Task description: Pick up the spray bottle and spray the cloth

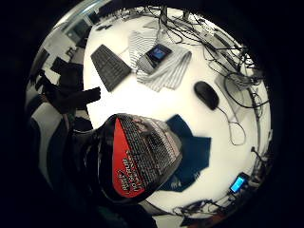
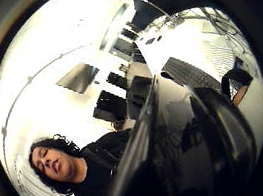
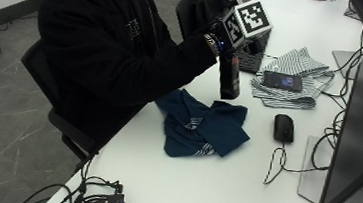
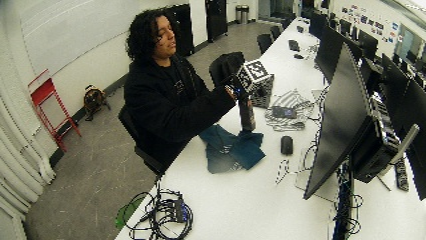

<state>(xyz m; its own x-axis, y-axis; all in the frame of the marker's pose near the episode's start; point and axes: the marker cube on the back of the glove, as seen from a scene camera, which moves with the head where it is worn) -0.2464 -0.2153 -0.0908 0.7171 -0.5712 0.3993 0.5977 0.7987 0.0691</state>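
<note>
Our right hand [image 3: 209, 41] grips the spray bottle [image 3: 229, 78], held upright and lifted off the tabletop [image 3: 227, 186]; the blue cloth [image 3: 202, 126] lies just below the hand.

This is an open-plan office or computer lab. A long white bench [image 4: 253, 200] runs down the room and carries a row of large black flat monitors [image 4: 336, 125] on stands, a black computer keyboard [image 1: 110, 66], a black wired mouse [image 3: 284, 127] and a dark smartphone [image 3: 282, 80]. Loose black cables [image 3: 282, 164] trail across the top, and a tangle of black leads with a power strip [image 4: 163, 212] lies at the near end. A person sits on a black office chair [image 3: 48, 94] on a grey hard floor [image 4: 86, 170], with more such chairs farther down the aisle.
</note>
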